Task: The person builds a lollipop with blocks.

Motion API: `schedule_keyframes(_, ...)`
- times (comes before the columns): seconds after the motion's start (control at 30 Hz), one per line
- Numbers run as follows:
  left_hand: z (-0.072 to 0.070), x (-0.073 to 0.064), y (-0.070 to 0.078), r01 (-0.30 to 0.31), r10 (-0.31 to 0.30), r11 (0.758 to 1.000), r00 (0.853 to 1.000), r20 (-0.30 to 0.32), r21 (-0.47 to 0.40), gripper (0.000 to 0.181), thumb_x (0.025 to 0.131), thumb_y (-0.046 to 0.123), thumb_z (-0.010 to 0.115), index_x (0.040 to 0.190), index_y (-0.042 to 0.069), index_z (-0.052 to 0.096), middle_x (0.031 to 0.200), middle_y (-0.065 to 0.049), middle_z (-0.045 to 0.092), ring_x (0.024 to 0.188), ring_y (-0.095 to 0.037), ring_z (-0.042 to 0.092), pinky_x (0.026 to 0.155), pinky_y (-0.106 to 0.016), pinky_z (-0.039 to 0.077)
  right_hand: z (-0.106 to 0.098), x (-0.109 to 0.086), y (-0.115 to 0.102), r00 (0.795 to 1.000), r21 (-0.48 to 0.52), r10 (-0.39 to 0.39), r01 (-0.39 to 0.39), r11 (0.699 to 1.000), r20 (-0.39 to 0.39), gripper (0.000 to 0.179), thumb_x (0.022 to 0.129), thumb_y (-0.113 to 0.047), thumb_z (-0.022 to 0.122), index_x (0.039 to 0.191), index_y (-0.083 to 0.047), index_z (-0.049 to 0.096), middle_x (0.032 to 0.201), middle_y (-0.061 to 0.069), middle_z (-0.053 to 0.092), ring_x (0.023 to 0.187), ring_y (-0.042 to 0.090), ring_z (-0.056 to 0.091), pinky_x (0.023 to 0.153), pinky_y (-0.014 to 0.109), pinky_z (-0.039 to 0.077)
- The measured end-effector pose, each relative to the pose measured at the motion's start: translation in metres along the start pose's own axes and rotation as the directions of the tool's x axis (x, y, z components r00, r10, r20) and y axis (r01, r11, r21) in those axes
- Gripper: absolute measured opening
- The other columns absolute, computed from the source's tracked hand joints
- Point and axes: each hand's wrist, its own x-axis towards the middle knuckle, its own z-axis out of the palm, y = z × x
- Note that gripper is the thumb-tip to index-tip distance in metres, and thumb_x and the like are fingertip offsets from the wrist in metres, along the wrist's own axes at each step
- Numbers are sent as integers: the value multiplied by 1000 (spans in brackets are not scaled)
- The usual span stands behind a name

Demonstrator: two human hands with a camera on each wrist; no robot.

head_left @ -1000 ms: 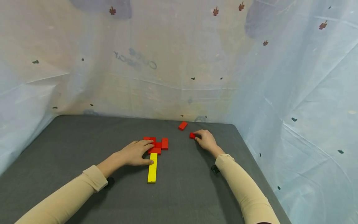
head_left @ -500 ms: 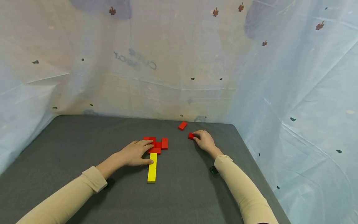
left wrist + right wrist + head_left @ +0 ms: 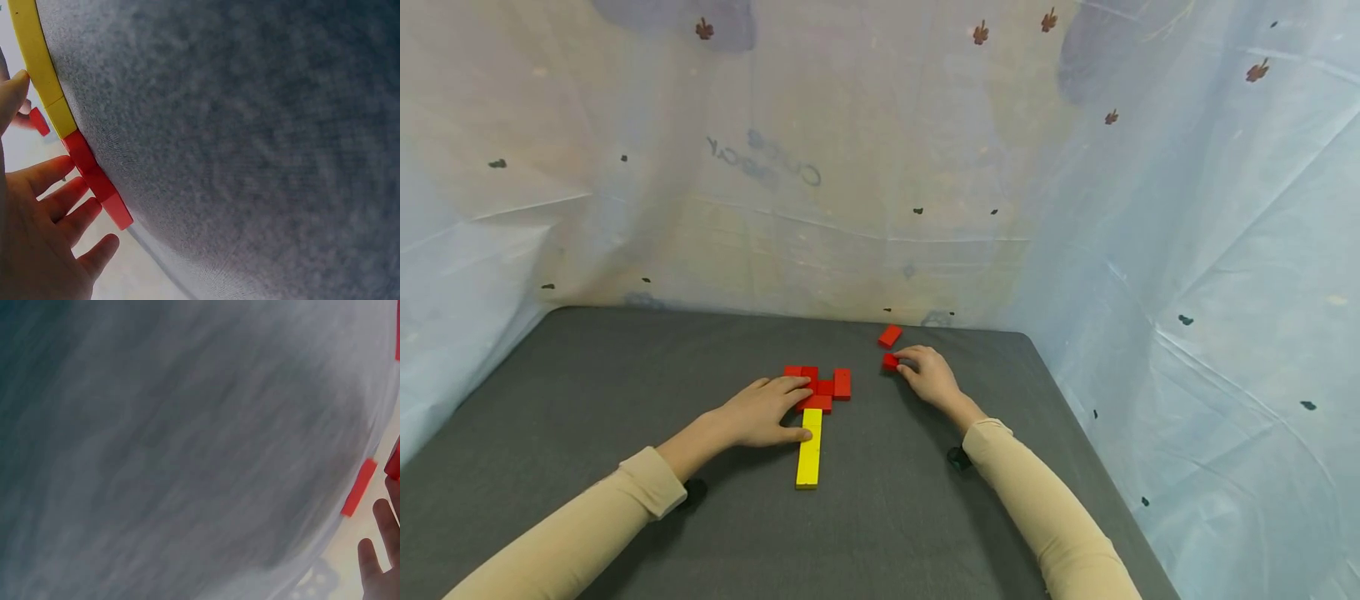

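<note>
A row of yellow blocks (image 3: pixel 808 458) lies flat on the grey table (image 3: pixel 880 517), its far end touching a cluster of flat red blocks (image 3: pixel 817 403). My left hand (image 3: pixel 762 412) rests from the left with its thumb on the yellow row and its spread fingertips on the red blocks, partly hiding them. To the right of the cluster, my right hand (image 3: pixel 931 377) pinches a small red block (image 3: pixel 891 362) between thumb and fingers; in the right wrist view only part of this hand (image 3: pixel 386 562) shows. Just beyond it lies a loose red block (image 3: pixel 890 336).
A pale plastic sheet (image 3: pixel 865 167) with dark leaf-like spots hangs behind the table and along its right side. Both forearms in beige sleeves reach in from the front, with a dark device under each wrist.
My right hand has moved left with the pinched red block, towards the cluster. My left hand, the yellow row and the loose red block have stayed where they were.
</note>
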Motion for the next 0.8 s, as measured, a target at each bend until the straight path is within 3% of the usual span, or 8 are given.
schedule_keyframes(0.17, 0, -1, 0, 7, -7, 1000, 1000, 0, -10, 86, 95, 65, 63, 157, 9, 47, 165, -13, 37, 150, -37, 37, 120, -65, 27, 6, 3, -18, 998, 26, -59, 59, 998, -11, 32, 103, -19, 67, 134, -12, 71, 139, 10, 65, 131, 32, 57, 111, 51, 45)
schedule_keyframes(0.8, -2, 6, 2, 27, -28, 999, 999, 17, 29, 87, 93, 66, 66, 154, 6, 51, 162, -14, 42, 147, -36, 41, 117, -64, 33, 31, 19, -68, 974, 52, -217, 214, 975, 69, 33, 105, -19, 64, 137, -11, 69, 139, 9, 65, 130, 28, 58, 109, 46, 48)
